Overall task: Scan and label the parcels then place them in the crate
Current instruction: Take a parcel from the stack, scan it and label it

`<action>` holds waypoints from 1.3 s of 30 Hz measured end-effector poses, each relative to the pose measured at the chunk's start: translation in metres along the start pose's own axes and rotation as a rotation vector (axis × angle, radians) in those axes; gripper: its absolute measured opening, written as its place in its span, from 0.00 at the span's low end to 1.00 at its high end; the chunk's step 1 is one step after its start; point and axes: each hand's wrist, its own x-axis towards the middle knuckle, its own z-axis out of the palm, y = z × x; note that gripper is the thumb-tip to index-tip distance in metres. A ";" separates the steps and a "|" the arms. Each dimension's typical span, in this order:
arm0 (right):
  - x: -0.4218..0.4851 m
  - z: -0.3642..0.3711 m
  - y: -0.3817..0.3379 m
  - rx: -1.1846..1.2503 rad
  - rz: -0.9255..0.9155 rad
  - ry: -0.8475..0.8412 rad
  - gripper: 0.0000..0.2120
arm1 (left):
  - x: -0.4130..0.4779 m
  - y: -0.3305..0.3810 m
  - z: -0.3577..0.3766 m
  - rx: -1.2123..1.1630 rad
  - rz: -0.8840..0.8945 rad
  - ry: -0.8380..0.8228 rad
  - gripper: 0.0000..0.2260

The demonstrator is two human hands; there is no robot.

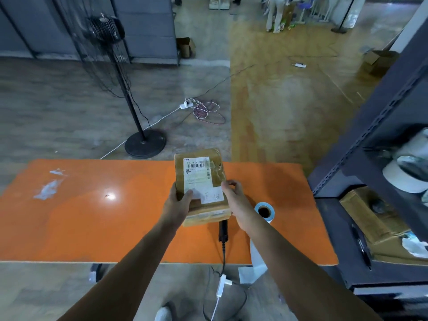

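A brown cardboard parcel (215, 167) with a white shipping label hangs tilted above the orange table (92, 216). My left hand (178, 200) grips its lower left edge, thumb pressed on the label. My right hand (236, 200) holds its right edge, fingers next to a small white sticker (213, 195) on the parcel's face. Beneath the parcel lies a black barcode scanner (223, 230), partly hidden, with its cable running off the table's front edge. A roll of blue label tape (265, 212) stands just to the right of my right hand. No crate is in view.
A dark metal shelf unit (382, 140) at the right holds cardboard boxes, white rolls and a pen. A black standing fan (129, 93) is behind the table, with a power strip and cables on the floor. A person stands far back.
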 end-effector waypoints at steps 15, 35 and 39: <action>-0.055 -0.054 0.003 0.027 -0.001 0.378 0.18 | -0.012 0.031 0.040 0.184 0.109 -0.336 0.17; -0.316 0.039 0.116 0.340 0.206 1.185 0.14 | -0.166 -0.025 0.033 0.402 0.287 -1.176 0.22; -0.370 0.047 0.131 0.389 0.217 1.317 0.12 | -0.210 -0.034 0.045 0.462 0.366 -1.287 0.21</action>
